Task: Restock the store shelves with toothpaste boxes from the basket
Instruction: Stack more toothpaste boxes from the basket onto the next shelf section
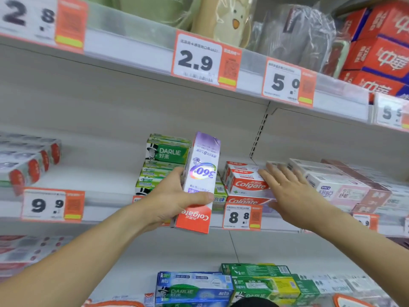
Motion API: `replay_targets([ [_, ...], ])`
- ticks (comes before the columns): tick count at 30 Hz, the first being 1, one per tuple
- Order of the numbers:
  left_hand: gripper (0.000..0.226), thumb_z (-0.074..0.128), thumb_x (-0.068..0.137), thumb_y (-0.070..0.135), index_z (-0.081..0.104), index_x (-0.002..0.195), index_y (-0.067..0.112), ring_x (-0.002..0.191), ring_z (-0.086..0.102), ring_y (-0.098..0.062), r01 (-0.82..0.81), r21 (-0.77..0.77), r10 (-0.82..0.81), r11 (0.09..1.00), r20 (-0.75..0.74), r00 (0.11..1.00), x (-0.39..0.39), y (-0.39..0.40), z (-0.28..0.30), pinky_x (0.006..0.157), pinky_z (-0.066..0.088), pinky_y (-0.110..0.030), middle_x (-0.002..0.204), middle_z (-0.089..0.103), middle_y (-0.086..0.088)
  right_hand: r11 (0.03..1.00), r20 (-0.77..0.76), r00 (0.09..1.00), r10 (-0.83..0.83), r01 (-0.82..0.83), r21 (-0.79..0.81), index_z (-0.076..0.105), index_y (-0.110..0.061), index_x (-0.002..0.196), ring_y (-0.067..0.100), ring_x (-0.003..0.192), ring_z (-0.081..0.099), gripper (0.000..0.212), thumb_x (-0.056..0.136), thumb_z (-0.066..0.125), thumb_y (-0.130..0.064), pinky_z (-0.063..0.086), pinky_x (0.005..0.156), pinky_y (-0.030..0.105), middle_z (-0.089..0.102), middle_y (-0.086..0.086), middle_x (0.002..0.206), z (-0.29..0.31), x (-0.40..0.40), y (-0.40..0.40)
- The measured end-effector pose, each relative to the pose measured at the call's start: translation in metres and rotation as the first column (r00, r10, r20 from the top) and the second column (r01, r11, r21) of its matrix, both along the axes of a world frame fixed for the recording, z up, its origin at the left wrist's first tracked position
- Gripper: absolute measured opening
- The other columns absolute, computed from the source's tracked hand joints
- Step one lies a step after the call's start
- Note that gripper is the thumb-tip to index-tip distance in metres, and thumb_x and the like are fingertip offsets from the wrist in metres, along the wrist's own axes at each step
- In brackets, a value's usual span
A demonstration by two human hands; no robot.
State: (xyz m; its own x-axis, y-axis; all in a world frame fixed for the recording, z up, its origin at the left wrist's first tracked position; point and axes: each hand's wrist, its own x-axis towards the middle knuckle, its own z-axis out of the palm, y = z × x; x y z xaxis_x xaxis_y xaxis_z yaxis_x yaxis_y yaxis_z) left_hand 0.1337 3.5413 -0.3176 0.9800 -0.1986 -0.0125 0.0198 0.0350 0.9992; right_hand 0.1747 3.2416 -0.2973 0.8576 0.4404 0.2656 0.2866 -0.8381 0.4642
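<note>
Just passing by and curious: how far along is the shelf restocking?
Done: red Colgate boxes and green Darlie boxes already sit stacked on the middle shelf. In hand: the left hand holds a Colgate 360 box upright; the right hand reaches the stack. The basket is unseen.

Held box (200, 182): Colgate 360°. Green stack (164, 161): DARLIE. Tag (241, 216): 8.8.

I am looking at a shop aisle. White shelves (132, 69) run across my view, and orange price tags such as the 2.9 tag (204, 60) sit clipped along their front edges. Below and left of that tag stand stacked green Darlie boxes (166, 160); below and right of it lie red Colgate boxes (245, 182). More red cartons (380, 47) fill the shelf to its right.
</note>
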Motion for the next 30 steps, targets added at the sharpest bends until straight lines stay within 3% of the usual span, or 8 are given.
replay_targets([
  [3,0.09,0.087,0.049,0.011,0.043,0.127,0.015,0.101,0.068,-0.049,0.067,-0.051,-0.07,0.996,-0.061,0.996,-0.008,0.029,0.006,0.088,0.055,-0.061,0.116,0.069,-0.023,0.923,-0.061,0.99,0.126,-0.094,0.373,0.024,-0.024,0.155,0.022,0.14,0.04,0.074,0.094,0.064,-0.038,0.032,0.115,0.038,0.035,0.002,0.156,0.026,-0.019,0.044],
  [6,0.082,0.084,0.059,0.005,0.045,0.13,0.017,0.105,0.067,-0.047,0.14,0.021,-0.14,0.99,-0.004,0.99,-0.02,0.06,0.014,0.091,0.054,-0.061,0.116,0.07,-0.019,0.474,-0.248,0.901,0.355,0.054,0.879,0.035,-0.033,0.145,0.009,0.11,0.065,0.066,0.089,0.066,-0.047,0.056,0.091,0.034,0.058,-0.008,0.13,0.051,-0.039,0.109],
  [8,0.076,0.084,0.068,0.003,0.047,0.13,0.026,0.103,0.071,-0.029,0.109,0.256,-0.16,0.961,0.188,0.969,-0.031,0.081,0.02,0.09,0.058,-0.047,0.117,0.072,-0.003,0.246,-0.387,0.787,0.481,0.302,0.921,0.047,-0.028,0.136,0.022,0.093,0.073,0.067,0.079,0.066,-0.059,0.062,0.072,0.042,0.068,0.0,0.116,0.058,-0.044,0.143],
  [12,0.063,0.077,0.073,0.016,0.048,0.123,0.044,0.093,0.066,-0.008,-0.253,0.673,-0.231,0.695,0.543,0.807,-0.053,0.128,0.029,0.073,0.057,-0.026,0.114,0.065,0.02,0.217,-0.568,0.541,0.62,0.577,0.787,0.071,-0.011,0.1,0.031,0.069,0.071,0.05,0.08,0.06,-0.054,0.056,0.05,0.03,0.075,0.018,0.097,0.063,-0.046,0.192],
  [16,0.076,0.085,0.069,0.047,0.044,0.133,0.043,0.11,0.053,0.009,-0.446,0.733,-0.142,0.514,0.585,0.799,-0.071,0.184,0.028,0.093,0.044,-0.014,0.124,0.053,0.026,0.111,-0.474,0.483,0.736,0.604,0.789,0.071,-0.001,0.108,0.027,0.09,0.071,0.036,0.078,0.067,-0.022,0.06,0.077,0.034,0.074,0.019,0.108,0.05,-0.039,0.23],
  [21,0.092,0.084,0.051,0.071,0.059,0.124,0.022,0.091,0.074,-0.018,-0.374,0.087,0.369,0.923,0.074,0.927,-0.093,0.246,0.022,0.074,0.057,-0.027,0.118,0.066,0.0,-0.017,-0.304,0.443,0.844,0.589,0.808,0.067,-0.005,0.118,0.027,0.086,0.071,0.057,0.064,0.082,-0.009,0.061,0.074,0.033,0.073,0.019,0.111,0.039,-0.036,0.263],
  [25,0.05,0.088,0.072,0.03,0.069,0.11,0.004,0.088,0.073,-0.042,-0.323,-0.321,0.334,0.89,-0.022,0.942,-0.098,0.27,0.008,0.068,0.062,-0.036,0.109,0.07,-0.029,0.006,-0.222,0.415,0.882,0.462,0.887,0.077,-0.015,0.098,0.024,0.084,0.072,0.072,0.031,0.103,-0.023,0.06,0.07,0.03,0.074,0.016,0.109,0.027,-0.026,0.289],
  [30,0.035,0.067,0.08,0.021,0.067,0.109,0.001,0.08,0.073,-0.029,-0.436,-0.338,0.472,0.834,0.027,0.881,-0.103,0.289,0.006,0.07,0.062,-0.031,0.101,0.074,-0.021,0.219,-0.347,0.352,0.869,0.355,0.909,0.071,-0.007,0.108,0.024,0.09,0.07,0.046,0.065,0.088,-0.004,0.057,0.072,0.028,0.074,0.015,0.11,0.03,-0.024,0.32],
])
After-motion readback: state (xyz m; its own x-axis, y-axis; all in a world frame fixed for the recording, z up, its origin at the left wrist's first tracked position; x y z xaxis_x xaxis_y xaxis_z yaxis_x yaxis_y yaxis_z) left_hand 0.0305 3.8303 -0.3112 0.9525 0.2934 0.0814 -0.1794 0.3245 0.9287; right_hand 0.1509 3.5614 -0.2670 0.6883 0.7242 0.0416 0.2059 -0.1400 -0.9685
